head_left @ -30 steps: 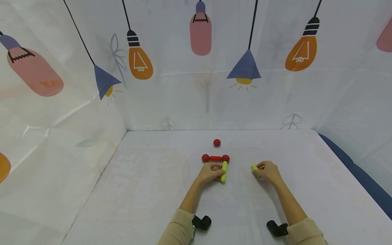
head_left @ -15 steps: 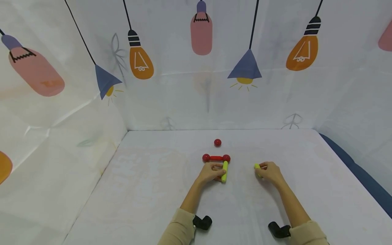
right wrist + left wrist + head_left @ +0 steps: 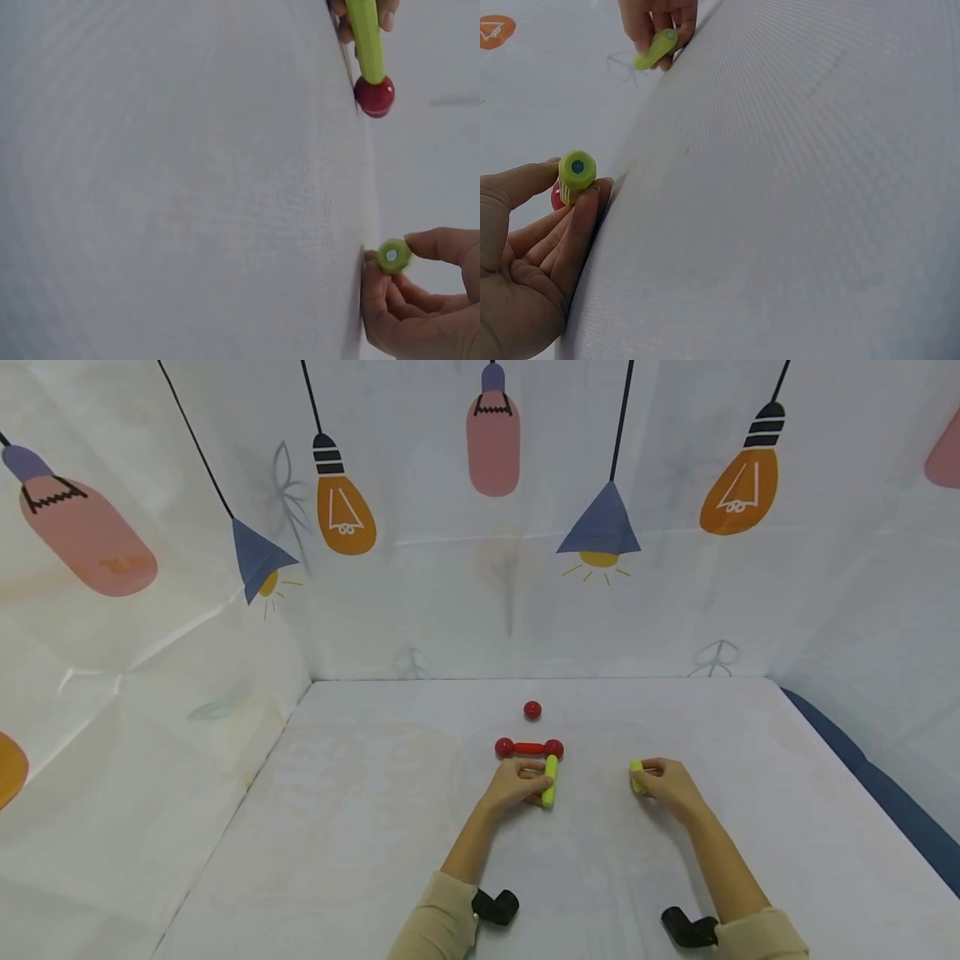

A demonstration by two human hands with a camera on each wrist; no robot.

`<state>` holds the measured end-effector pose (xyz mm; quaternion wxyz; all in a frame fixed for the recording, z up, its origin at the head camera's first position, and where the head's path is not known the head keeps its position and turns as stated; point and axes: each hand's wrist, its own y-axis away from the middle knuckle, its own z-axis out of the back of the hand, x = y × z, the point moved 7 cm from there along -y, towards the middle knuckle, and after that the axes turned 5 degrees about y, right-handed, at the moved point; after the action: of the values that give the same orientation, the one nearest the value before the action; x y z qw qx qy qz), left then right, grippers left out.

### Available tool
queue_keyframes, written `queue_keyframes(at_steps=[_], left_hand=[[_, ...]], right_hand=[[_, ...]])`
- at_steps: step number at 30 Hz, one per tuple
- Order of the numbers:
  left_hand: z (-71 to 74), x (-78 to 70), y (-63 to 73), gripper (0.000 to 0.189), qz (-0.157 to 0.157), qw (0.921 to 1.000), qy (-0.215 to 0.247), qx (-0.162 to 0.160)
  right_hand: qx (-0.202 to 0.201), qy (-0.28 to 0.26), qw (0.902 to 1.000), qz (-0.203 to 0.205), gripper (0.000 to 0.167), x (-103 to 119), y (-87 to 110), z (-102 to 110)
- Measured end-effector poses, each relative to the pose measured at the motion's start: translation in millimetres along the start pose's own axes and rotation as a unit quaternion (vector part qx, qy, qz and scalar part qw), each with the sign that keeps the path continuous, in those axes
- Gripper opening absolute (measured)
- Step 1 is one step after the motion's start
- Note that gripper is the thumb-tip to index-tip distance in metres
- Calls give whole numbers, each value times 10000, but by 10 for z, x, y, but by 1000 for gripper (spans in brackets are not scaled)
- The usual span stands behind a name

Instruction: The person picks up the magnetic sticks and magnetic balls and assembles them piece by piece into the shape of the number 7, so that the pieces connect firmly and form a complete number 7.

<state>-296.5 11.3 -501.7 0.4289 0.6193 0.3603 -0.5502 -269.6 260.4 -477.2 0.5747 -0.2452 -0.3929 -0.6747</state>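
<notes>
My left hand [image 3: 517, 782] pinches a yellow-green magnetic stick [image 3: 550, 781] between thumb and fingers. The far end of that stick meets the right red ball [image 3: 553, 748]; the right wrist view shows stick and ball [image 3: 375, 97] touching. A short red stick [image 3: 528, 748] joins this ball to the left red ball [image 3: 504, 747]. Apart to the right, my right hand [image 3: 671, 785] pinches a second yellow-green stick [image 3: 637, 777], partly covered by the fingers. A small round disc shows in its end [image 3: 391, 256] in the right wrist view.
Beyond the joined pieces, a loose red ball [image 3: 532, 710] lies on the white table [image 3: 375, 827]. White sheets printed with lamps [image 3: 600, 527] stand behind the table and at both sides. Black wrist cameras [image 3: 495, 907] sit at both cuffs.
My right hand has drifted a little to the right, and its stick has turned from slanted to nearly in line with the other one. The left hand and its stick stay put.
</notes>
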Motion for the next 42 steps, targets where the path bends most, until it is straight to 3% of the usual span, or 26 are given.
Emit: queue_keyframes(at_steps=[5, 11, 30, 40, 42], left_hand=[[7, -7, 0, 38, 12, 10000, -69, -43], [11, -15, 6, 38, 28, 9999, -112, -42], [15, -1, -5, 37, 132, 9994, -253, -204], [14, -15, 5, 37, 24, 9996, -189, -197], [9, -43, 15, 38, -127, 9997, -190, -120]], right_hand=[[246, -543, 9982, 25, 56, 43, 33, -53], [653, -1437, 9872, 206, 59, 103, 71, -206], [1242, -1732, 9769, 174, 55, 311, 155, -662], [1499, -1734, 9730, 274, 53, 388, 228, -814], [1488, -1751, 9729, 243, 53, 398, 242, -830]])
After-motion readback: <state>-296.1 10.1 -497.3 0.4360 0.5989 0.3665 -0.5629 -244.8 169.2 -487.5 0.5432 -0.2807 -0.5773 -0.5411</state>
